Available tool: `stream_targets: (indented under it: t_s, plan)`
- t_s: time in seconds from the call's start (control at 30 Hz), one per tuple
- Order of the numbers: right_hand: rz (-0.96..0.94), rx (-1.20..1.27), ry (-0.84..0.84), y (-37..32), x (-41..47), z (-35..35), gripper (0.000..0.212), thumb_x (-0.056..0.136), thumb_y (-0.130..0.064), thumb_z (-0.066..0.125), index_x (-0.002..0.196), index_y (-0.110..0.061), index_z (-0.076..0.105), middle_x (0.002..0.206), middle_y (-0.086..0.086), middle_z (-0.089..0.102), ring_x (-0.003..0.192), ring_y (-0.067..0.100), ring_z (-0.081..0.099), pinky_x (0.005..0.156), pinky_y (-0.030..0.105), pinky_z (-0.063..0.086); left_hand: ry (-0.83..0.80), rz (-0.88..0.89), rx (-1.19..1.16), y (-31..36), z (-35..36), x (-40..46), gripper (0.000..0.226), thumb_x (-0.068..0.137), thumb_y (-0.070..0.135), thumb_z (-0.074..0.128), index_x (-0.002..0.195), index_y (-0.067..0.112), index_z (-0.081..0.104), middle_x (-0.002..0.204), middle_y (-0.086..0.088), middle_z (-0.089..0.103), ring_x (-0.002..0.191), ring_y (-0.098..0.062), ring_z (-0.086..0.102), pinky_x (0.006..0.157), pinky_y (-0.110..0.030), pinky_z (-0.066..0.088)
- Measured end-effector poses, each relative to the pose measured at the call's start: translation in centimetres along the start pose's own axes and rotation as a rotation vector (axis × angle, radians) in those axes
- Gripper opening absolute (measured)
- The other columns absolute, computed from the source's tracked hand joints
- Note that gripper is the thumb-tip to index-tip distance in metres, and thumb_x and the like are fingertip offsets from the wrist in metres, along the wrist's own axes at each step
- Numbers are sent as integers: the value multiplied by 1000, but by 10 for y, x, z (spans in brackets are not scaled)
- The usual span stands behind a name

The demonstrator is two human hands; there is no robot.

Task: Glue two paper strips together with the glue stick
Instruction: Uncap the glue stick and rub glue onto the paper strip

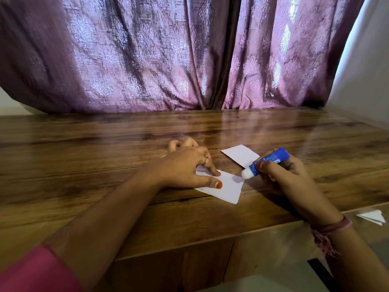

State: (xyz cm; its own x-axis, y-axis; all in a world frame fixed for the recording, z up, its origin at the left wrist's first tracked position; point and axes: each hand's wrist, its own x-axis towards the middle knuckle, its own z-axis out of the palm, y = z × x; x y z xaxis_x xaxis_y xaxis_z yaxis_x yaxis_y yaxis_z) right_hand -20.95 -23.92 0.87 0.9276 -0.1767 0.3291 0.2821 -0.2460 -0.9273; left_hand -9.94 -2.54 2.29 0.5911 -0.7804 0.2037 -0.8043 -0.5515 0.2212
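Gripping the blue plastic glue stick (265,162) in curled fingers, the right hand (288,178) held its white tip at the right edge of the nearer white paper strip (224,188). The left hand (187,167) pinned that strip flat to the glossy brown wooden table (105,144) with thumb and fingertip. A second white paper strip (240,155) lay just beyond, apart. Gluing looked underway; pressing the second strip on likely came next.
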Motion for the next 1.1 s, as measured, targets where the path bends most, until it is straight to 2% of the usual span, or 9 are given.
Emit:
stream_targets:
  t_s: [0.13,0.2,0.37,0.53,0.6,0.67,0.8,0.97,1.1]
  plan:
    - [41,4,53,3,1,-2,27,74,-25,60,65,0,53,51,-1,39,46,11,29,40,21,23,16,-32,50,5,-1,-1,47,73,73,55,104,40,68,101,16,51,111,-8,28,90,-38,13]
    - [47,1,59,3,2,-2,22,77,-23,61,60,-10,58,50,-2,40,46,10,30,40,20,24,27,-38,75,8,0,-1,46,74,72,55,103,38,67,99,13,50,110,-9,29,90,-38,13]
    - [56,36,78,5,4,-3,33,88,-12,57,58,-23,64,48,-8,44,44,5,34,39,15,28,51,-26,80,11,1,-2,41,82,68,49,102,37,67,102,12,46,108,-7,28,85,-32,11]
    - [68,57,90,5,4,-4,36,89,-12,56,55,-24,63,47,-10,43,43,4,34,39,15,27,119,36,-42,7,-2,-2,21,97,32,46,111,39,61,110,15,53,108,-8,33,76,-30,14]
    - [72,64,90,5,4,-4,34,88,-14,57,56,-24,61,48,-10,44,43,3,35,39,14,28,79,84,-119,6,-2,-4,35,94,18,41,112,43,57,108,16,57,104,-7,34,80,-28,17]
    - [73,73,79,3,4,-4,30,86,-19,59,56,-24,59,48,-9,44,42,4,34,38,15,28,21,102,-134,4,-3,-4,45,86,15,35,110,47,58,107,14,57,105,-7,34,81,-28,17]
    - [90,85,88,1,4,-3,32,85,-17,58,54,-22,57,47,-8,42,41,5,31,37,17,25,-65,172,-42,3,-4,-2,53,88,5,39,110,45,66,113,33,51,108,-6,31,86,-32,13]
    - [98,54,105,-1,2,-2,18,88,-12,56,70,-8,56,47,-5,42,43,7,31,39,19,24,-124,144,23,12,-7,-3,55,81,23,28,118,41,64,106,25,48,104,-1,27,92,-36,14]
    - [102,19,111,-4,1,0,21,86,-11,59,66,-13,57,47,-4,44,43,8,33,40,19,26,-129,122,17,16,-7,-4,54,81,30,26,119,40,63,97,20,48,104,-2,29,93,-38,15]
